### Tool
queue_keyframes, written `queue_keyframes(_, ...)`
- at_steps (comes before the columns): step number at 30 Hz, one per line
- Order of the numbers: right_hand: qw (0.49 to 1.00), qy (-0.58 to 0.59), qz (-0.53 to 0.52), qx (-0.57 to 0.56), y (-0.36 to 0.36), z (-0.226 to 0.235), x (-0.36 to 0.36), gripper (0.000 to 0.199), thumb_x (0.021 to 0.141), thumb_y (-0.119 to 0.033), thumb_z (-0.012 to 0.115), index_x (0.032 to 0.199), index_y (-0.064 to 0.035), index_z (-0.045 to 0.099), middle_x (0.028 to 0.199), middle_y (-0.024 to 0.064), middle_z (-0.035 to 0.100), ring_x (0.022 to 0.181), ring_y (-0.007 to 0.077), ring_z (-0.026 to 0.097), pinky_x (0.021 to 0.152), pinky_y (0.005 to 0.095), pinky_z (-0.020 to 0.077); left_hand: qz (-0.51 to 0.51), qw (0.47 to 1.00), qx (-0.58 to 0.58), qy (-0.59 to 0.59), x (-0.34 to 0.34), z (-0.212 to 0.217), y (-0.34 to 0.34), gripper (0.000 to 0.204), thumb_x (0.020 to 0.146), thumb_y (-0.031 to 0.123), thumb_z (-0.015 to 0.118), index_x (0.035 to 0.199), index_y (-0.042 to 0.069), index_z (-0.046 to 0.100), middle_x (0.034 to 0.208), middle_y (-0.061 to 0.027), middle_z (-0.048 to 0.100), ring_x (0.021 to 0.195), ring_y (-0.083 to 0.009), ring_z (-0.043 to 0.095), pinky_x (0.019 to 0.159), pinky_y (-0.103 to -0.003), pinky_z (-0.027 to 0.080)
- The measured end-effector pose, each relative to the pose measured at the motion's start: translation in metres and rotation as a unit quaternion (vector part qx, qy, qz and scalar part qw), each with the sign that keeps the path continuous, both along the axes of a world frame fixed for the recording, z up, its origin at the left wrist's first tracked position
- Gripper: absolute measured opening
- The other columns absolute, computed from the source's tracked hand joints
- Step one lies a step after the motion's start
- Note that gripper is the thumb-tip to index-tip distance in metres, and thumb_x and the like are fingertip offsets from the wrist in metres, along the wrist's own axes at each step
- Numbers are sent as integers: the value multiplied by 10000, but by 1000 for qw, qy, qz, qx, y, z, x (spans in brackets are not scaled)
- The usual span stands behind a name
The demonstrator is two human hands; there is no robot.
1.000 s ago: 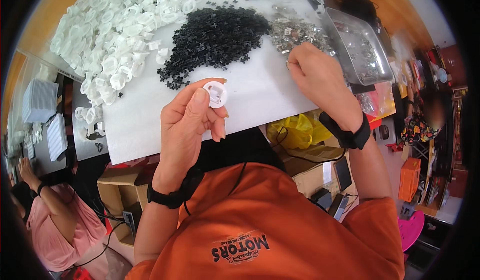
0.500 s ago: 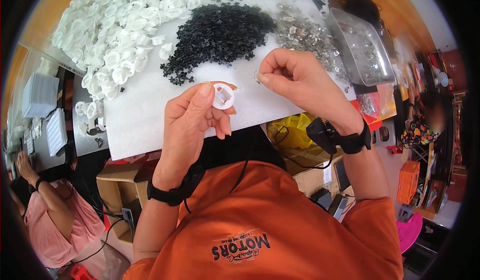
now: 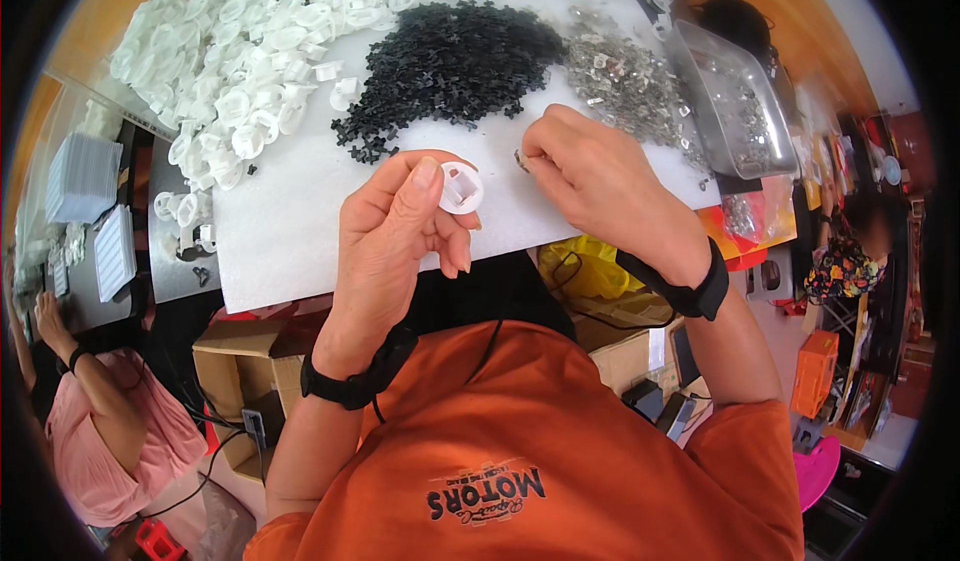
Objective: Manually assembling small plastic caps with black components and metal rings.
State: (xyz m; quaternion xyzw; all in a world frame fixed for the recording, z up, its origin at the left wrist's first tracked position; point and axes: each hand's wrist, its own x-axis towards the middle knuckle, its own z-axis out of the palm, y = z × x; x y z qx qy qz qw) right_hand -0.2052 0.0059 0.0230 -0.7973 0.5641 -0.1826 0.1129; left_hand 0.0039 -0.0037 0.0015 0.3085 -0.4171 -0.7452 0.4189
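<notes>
Between thumb and fingers, my left hand (image 3: 400, 211) grips a white round plastic part (image 3: 461, 188) with a square socket in its middle. To the right of it, my right hand (image 3: 600, 176) is closed in a pinch on a small metal piece (image 3: 520, 161) whose shape is too small to make out. Both hands are above the white work surface (image 3: 280, 251). Beyond them lies a heap of small black cross-shaped pieces (image 3: 450, 66), with a heap of small metal pieces (image 3: 630, 81) to its right.
Many similar white plastic parts (image 3: 240, 61) are piled at the far left. A clear plastic tray (image 3: 735, 101) with metal pieces stands at the right. Below the table are a yellow bag (image 3: 590, 266) and a cardboard box (image 3: 235, 361). Another person (image 3: 120, 411) works at the left.
My right hand has turned slightly, and the metal piece at its fingertips shows more plainly. My left hand still holds the white part. The whole view has shifted a little.
</notes>
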Motion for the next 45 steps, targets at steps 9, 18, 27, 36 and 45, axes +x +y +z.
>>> queue_keyframes(9,927,-320,29,192,5,32,9,61,870,-70,566,852,-20,536,681,22,477,616,121,453,557,261,377,-27,999,34,-11,4,6,-3,364,982,303,448,923,-12,621,652,-66,587,426,-79,471,380,-197,314)
queue_keyframes(18,903,-374,139,158,-2,20,28,92,896,-96,573,843,-31,534,771,11,429,679,109,422,588,259,370,-48,996,78,-16,4,12,-7,349,962,308,490,824,12,612,607,-47,562,408,-42,411,350,-184,262)
queue_keyframes(27,943,-267,198,35,0,16,26,76,811,-17,591,861,-28,535,789,78,468,701,243,484,612,322,407,-50,994,91,-30,5,12,-8,368,956,331,509,791,18,610,584,-38,552,387,-46,393,341,-185,251)
queue_keyframes(36,977,-130,152,-79,21,17,27,227,727,2,600,952,-27,591,824,83,508,701,257,571,546,343,474,-27,995,78,-60,1,12,-6,384,955,345,512,834,1,632,566,-42,549,378,-49,391,344,-188,250)
queue_keyframes(45,971,-144,121,-144,31,-3,27,242,753,18,581,994,10,592,829,86,548,625,238,568,518,310,471,-14,997,36,-73,-4,7,-3,387,957,346,509,835,1,637,584,-46,557,392,-43,399,359,-188,264)
